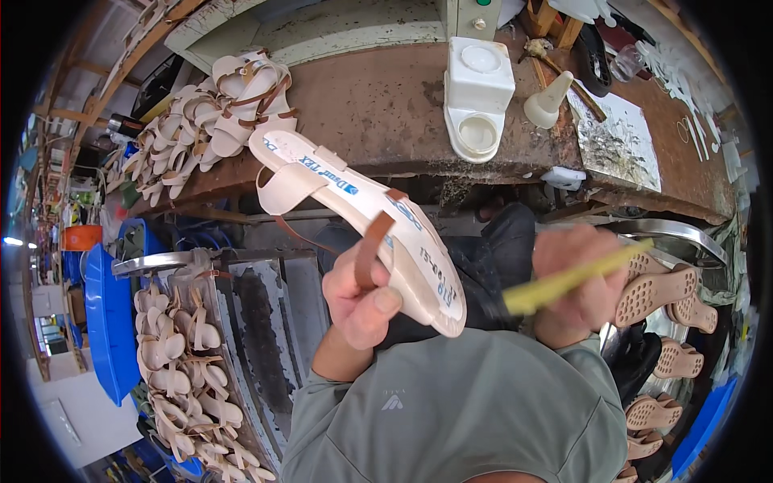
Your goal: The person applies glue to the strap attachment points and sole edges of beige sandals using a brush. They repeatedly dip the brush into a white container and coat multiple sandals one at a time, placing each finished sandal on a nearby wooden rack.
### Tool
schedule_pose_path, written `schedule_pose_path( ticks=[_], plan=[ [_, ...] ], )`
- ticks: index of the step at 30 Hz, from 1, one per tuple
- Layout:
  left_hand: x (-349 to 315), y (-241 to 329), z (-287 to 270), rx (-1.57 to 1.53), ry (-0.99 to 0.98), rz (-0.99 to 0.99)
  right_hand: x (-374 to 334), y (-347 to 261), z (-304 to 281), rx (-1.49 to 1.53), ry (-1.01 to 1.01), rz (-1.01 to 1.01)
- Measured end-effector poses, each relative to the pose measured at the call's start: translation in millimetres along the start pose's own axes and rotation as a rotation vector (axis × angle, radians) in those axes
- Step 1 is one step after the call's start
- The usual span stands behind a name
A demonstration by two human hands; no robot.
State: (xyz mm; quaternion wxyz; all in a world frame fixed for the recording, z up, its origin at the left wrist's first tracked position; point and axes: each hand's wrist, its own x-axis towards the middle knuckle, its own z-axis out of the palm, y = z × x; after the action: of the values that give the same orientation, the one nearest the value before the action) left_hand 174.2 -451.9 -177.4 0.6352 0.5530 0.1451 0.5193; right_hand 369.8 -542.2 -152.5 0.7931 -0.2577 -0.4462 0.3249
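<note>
My left hand [360, 299] is closed round the heel end of a cream sandal upper [366, 205], its thumb on the near edge. The insole faces up, tilted, with its toe end toward the far left. A wide cream strap [294, 187] crosses the front, and a brown strap [375, 245] curls up by my fingers. At the right, my right hand [576, 274] is closed on a flat yellow stick-like tool [535, 295], smeared by motion. The tool's near-left end points toward the sandal's heel but stays apart from it. Its exact kind cannot be made out.
Sandal uppers pile up on the bench [362, 105] at far left and on a rack [270, 322] at left. A white glue pot [479, 105] and a cone-shaped bottle [549, 101] stand on the bench. Tan perforated soles [656, 295] lie at right. Blue bins [109, 322] stand left.
</note>
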Motion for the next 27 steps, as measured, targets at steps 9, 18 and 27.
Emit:
schedule_pose_path(
  ticks=[9, 18, 27],
  plan=[
    [3, 10, -1, 0.037, -0.191, 0.089, 23, 26, 13, -0.228, -0.269, -0.037],
    [2, 14, 0, 0.012, -0.228, 0.083, 30, 25, 12, -0.215, -0.334, -0.135],
    [7, 19, -2, 0.019, -0.239, 0.069, 40, 18, 12, -0.252, -0.27, -0.019]
  ],
)
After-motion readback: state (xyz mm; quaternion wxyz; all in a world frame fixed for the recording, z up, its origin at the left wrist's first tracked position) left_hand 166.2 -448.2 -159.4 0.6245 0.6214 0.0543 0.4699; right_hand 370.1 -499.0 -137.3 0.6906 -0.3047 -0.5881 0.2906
